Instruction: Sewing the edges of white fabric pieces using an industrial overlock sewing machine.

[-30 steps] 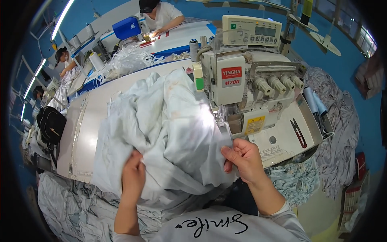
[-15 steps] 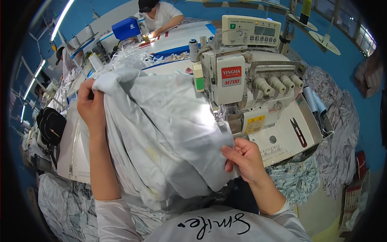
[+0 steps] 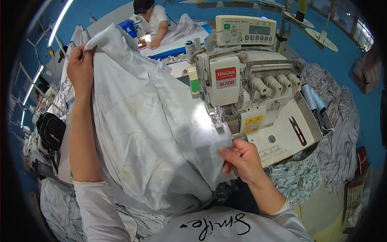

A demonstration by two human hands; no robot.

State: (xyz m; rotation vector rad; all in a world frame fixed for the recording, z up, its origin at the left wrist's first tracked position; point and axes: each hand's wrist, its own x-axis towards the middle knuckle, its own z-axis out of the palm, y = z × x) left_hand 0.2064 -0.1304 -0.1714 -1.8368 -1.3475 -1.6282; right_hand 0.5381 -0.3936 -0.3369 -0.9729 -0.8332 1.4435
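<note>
A large pale grey-white fabric piece (image 3: 141, 121) hangs between my hands and drapes over the table's front toward my lap. My left hand (image 3: 82, 66) is raised at the far left, its fingers closed on a gathered corner of the cloth. Near the front of the white overlock sewing machine (image 3: 223, 88), my right hand (image 3: 244, 161) pinches the cloth's right edge between thumb and fingers. Just beyond that hand, the edge passes by the presser foot (image 3: 217, 121), where a lamp lights the cloth brightly. Whether the foot presses on it I cannot tell.
Red-handled thread snips (image 3: 297, 131) lie on the machine's right plate, beside a box with thread cones (image 3: 312, 99). Heaped fabric (image 3: 336, 117) stands at the right. A black bag (image 3: 51, 128) is at the left. Across the table, a co-worker (image 3: 151, 22) handles cloth.
My left hand has lifted its corner up and slightly left, spreading the cloth taller. My right hand has barely moved. The co-worker's hand has shifted and grey cloth now shows beside it.
</note>
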